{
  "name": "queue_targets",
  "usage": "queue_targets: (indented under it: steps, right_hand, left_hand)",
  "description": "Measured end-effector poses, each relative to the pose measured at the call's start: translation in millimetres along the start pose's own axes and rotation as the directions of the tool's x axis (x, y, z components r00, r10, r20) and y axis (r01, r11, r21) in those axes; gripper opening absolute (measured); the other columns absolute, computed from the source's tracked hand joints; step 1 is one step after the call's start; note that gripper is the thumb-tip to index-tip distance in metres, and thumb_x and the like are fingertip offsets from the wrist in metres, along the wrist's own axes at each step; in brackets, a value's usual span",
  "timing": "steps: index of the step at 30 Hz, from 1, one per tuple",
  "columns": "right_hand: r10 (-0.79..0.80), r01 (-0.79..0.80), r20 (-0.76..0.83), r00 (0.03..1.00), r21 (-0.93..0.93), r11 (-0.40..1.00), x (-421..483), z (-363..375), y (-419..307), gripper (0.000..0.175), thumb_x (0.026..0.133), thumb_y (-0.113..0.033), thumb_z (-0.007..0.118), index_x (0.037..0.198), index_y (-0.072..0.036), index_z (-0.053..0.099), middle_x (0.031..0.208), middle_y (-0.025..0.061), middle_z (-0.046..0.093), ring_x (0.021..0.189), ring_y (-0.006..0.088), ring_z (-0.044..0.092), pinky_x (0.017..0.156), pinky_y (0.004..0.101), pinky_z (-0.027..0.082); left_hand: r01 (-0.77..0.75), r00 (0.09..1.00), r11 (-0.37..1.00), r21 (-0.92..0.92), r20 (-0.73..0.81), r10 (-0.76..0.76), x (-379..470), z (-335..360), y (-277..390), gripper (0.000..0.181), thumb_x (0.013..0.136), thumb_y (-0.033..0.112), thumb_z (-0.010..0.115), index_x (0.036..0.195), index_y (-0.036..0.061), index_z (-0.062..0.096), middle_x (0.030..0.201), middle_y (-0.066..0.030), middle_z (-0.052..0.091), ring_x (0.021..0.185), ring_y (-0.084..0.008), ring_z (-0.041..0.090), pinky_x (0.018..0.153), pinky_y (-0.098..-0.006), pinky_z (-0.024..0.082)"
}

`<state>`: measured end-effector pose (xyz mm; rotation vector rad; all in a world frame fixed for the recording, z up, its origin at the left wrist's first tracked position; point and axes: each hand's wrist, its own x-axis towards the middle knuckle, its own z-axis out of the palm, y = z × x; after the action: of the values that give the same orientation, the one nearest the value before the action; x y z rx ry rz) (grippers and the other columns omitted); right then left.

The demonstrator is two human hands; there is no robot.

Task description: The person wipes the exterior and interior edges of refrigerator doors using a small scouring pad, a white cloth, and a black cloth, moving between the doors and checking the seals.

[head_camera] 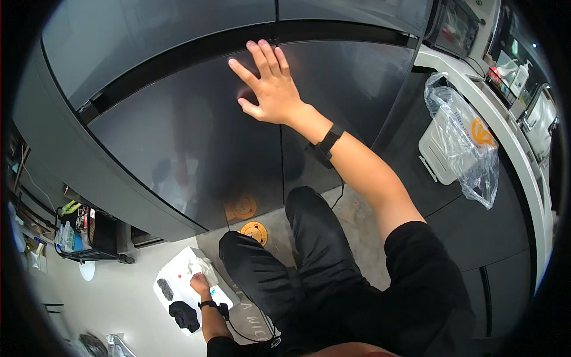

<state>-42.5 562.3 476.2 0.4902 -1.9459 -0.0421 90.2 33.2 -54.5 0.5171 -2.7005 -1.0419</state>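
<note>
My right hand [270,89] is spread wide over the dark, glossy lower doors [187,134] of a refrigerator. Its fingertips reach the black recessed handle strip [178,58] close to the seam between the doors; whether the palm touches the surface I cannot tell. Down at the left, my left hand [200,284] is closed around a crumpled white cloth [204,267]. That cloth rests on a white plastic stool or box [187,267], beside a grey mesh scrubber [165,289] and a bunched black cloth [184,316]. Each wrist wears a black strap.
A clear plastic bag [468,143] hangs at the right counter edge [504,116], with a pale plastic container [439,151] by it. A black rolling cart [98,236] stands at left. Below the doors lies a round yellow object [254,233] on the grey mat [357,236].
</note>
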Motion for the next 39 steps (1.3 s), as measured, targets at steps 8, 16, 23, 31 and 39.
queue_targets:
  steps: [8, 16, 23, 31, 39]
  right_hand:
    - [0.033, -0.048, 0.087, 0.996, 0.180, 0.982, 7, -24, -8, 0.079, 0.076, -0.031, 0.072, 0.148, -0.022, 0.040, 0.158, 0.0196, 0.020, 0.149, 0.0358, 0.013, 0.121, 0.0497, 0.008]
    - [0.214, -0.764, 0.812, 0.543, 0.583, -0.276, -114, -34, -123, 0.075, 0.092, -0.038, 0.064, 0.148, -0.003, 0.030, 0.148, 0.0212, 0.038, 0.135, 0.0360, 0.041, 0.110, 0.0501, 0.036]
    - [0.023, -0.331, 0.832, 0.555, 0.246, -0.911, -156, -69, -53, 0.036, 0.096, -0.023, 0.062, 0.127, -0.006, 0.054, 0.107, 0.0047, 0.065, 0.096, 0.0169, 0.065, 0.084, 0.0374, 0.055]
    - [0.496, -0.293, 0.723, 0.482, 0.666, -0.686, -176, -159, 19, 0.037, 0.090, -0.009, 0.061, 0.124, 0.003, 0.058, 0.120, 0.0126, 0.065, 0.110, 0.0221, 0.062, 0.098, 0.0374, 0.047]
    - [0.931, -0.114, 0.272, 0.242, 0.961, -0.252, -172, -225, 84, 0.028, 0.095, -0.009, 0.055, 0.121, 0.001, 0.054, 0.111, 0.0107, 0.064, 0.105, 0.0207, 0.063, 0.091, 0.0350, 0.050]
  left_hand:
    - [0.046, 0.995, 0.810, -0.585, -0.042, -0.087, 19, -69, 51, 0.016, 0.092, 0.010, 0.063, 0.097, -0.0034, 0.068, 0.085, -0.0047, 0.068, 0.075, -0.0138, 0.060, 0.070, -0.0289, 0.048]
    - [-0.023, 0.949, 0.494, -0.869, 0.136, 0.284, -23, -134, 343, 0.025, 0.091, 0.005, 0.063, 0.115, -0.0023, 0.061, 0.107, -0.0057, 0.065, 0.098, -0.0134, 0.060, 0.087, -0.0265, 0.048]
    - [0.059, 0.764, 0.406, -0.912, 0.303, 0.570, -62, -121, 533, 0.022, 0.087, 0.000, 0.064, 0.108, -0.0019, 0.063, 0.098, -0.0057, 0.065, 0.088, -0.0126, 0.062, 0.079, -0.0263, 0.051]
    - [-0.356, 0.433, 0.346, -0.868, 0.175, 0.884, -87, -100, 688, 0.031, 0.084, 0.007, 0.071, 0.114, -0.0008, 0.064, 0.109, -0.0078, 0.066, 0.102, -0.0181, 0.063, 0.091, -0.0316, 0.050]
    - [-0.977, 0.047, 0.086, 0.196, -0.199, 0.979, -38, -119, 756, 0.059, 0.081, 0.026, 0.071, 0.133, 0.0040, 0.053, 0.131, -0.0145, 0.055, 0.126, -0.0317, 0.049, 0.112, -0.0525, 0.030]
